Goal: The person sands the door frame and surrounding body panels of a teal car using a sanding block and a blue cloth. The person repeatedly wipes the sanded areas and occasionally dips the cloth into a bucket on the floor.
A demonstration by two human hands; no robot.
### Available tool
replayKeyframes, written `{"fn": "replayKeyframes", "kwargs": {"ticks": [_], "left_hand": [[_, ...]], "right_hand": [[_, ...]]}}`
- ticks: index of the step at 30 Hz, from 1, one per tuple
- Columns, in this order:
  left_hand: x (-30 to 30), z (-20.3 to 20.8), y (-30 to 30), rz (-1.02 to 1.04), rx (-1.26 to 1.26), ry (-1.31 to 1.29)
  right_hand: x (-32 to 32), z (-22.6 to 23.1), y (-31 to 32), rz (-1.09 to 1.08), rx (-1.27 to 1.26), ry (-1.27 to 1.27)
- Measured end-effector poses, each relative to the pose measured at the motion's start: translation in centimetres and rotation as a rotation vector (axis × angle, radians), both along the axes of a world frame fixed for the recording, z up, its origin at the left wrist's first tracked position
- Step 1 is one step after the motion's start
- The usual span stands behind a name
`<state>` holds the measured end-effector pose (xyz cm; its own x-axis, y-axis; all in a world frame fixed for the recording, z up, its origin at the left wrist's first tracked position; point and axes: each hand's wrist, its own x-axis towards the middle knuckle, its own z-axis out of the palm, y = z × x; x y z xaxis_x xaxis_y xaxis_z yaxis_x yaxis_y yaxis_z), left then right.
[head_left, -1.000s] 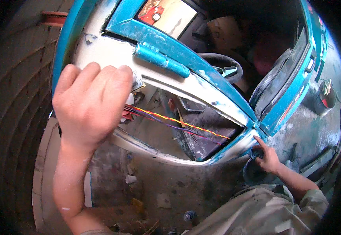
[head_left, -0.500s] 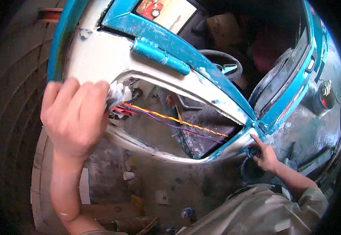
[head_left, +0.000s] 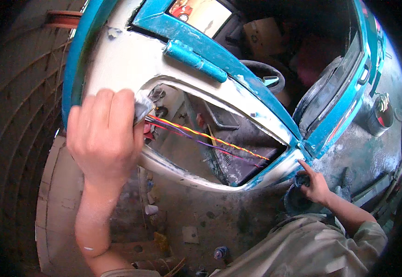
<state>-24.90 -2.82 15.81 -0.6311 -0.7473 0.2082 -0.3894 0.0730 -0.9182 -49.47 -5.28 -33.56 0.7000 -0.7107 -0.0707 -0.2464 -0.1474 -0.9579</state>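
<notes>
My left hand point(head_left: 104, 134) is closed on a small folded grey sheet that looks like sandpaper point(head_left: 143, 109), at the left end of the rounded opening in the vehicle body panel point(head_left: 117, 60). That panel is coated off-white, with bright blue paint around it. On the right, my right hand point(head_left: 315, 185) rests its outstretched index fingertip on the panel's corner, the other fingers loosely curled and nothing visible in them. Yellow-red, purple and red wires point(head_left: 205, 135) run across the opening between my hands.
A blue cylindrical hinge point(head_left: 195, 61) juts from the panel. Beyond it are a steering wheel point(head_left: 275, 76) and a cardboard box point(head_left: 263, 36). The blue door point(head_left: 337, 124) stands at the right, with a bucket point(head_left: 381, 117) past it. Scraps and a small bottle point(head_left: 220, 252) lie on the floor.
My left hand has shifted slightly right in the picture, still gripping the folded sheet. The panel also appears slightly further right at its left end. My right fingertip stays at the corner.
</notes>
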Motion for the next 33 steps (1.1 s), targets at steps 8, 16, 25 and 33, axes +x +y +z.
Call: {"fn": "replayKeyframes", "kwargs": {"ticks": [8, 16, 25, 33], "left_hand": [[3.1, -0.6, 4.3, -0.009, -0.077, 0.024], [1.4, -0.7, 1.1, -0.001, -0.028, -0.104], [2.0, -0.2, 2.8, -0.01, 0.011, -0.127], [-0.8, 0.5, -1.8, -0.031, 0.073, -0.156]], "right_hand": [[-0.4, -0.6, 0.1, -0.008, 0.028, 0.014], [-0.4, 0.0, -0.1, -0.025, 0.07, 0.022], [-0.2, -1.5, 0.1, -0.057, -0.023, -0.035], [-0.3, -1.8, -0.7, -0.059, 0.01, 0.018]]}}
